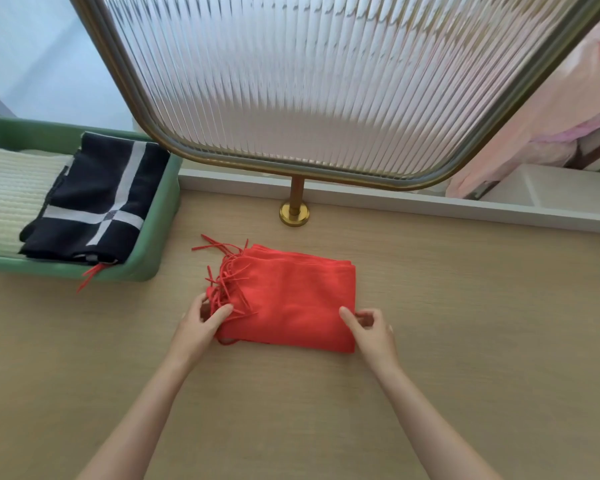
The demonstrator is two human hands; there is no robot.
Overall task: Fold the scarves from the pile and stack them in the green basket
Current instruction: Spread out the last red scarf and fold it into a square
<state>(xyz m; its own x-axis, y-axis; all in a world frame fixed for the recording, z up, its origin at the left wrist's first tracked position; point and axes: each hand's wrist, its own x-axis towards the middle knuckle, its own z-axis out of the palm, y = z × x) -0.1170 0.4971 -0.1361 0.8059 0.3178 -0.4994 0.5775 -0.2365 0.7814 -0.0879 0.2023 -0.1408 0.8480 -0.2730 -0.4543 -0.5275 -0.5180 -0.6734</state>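
1. The folded red scarf (pixel 291 299) is lying on the bench (pixel 465 306) at the frame's centre.
2. The left grip (pixel 201 322) is pinching its fringed left edge.
3. The right grip (pixel 373 329) is pinching its right edge.
4. The green basket (pixel 155 244), at left, is holding a black scarf (pixel 97 199).

Domestic interior, looks like bedroom or dressing corner. Evidence: light wood-grain tabletop (pixel 465 341) with white ledge (pixel 430 202) along far edge. Ribbed glass screen (pixel 291 81) in brass frame stands on brass post (pixel 294 211) at far centre, decorative home fitting. Far right: pink fabric (pixel 551 116) draped above white storage compartment (pixel 534 188). Far left: green basket (pixel 153 244) holds folded black scarf (pixel 94 199) beside cream knit (pixel 7 195). Folded red scarf (pixel 291 299) on tabletop, near centre.
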